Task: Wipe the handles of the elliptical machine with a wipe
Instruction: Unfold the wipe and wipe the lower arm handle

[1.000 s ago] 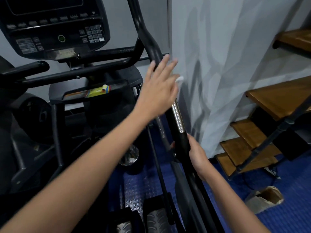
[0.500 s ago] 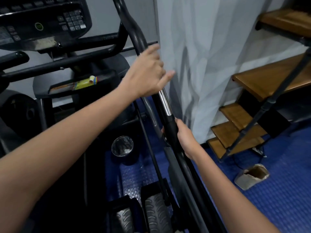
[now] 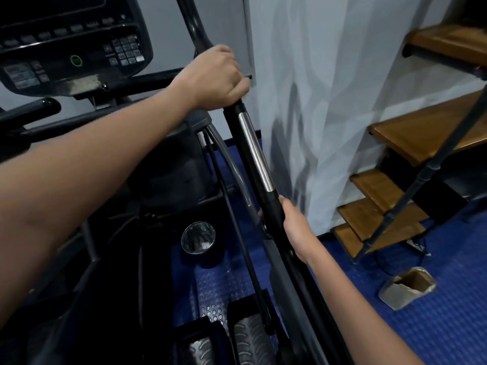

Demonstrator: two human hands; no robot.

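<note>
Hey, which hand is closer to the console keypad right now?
Left. The left hand grips the handle just right of the keypad; the right hand holds the same handle much lower down.

The left hand (image 3: 214, 80) grips the black handle (image 3: 257, 156) above its chrome band. The right hand (image 3: 295, 227) grips it lower.

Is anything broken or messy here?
A torn cardboard box lies tipped on the blue floor near the wooden stairs, its edges ragged. The console has a pale scuffed strip along its bottom edge. Nothing looks spilled.
</note>
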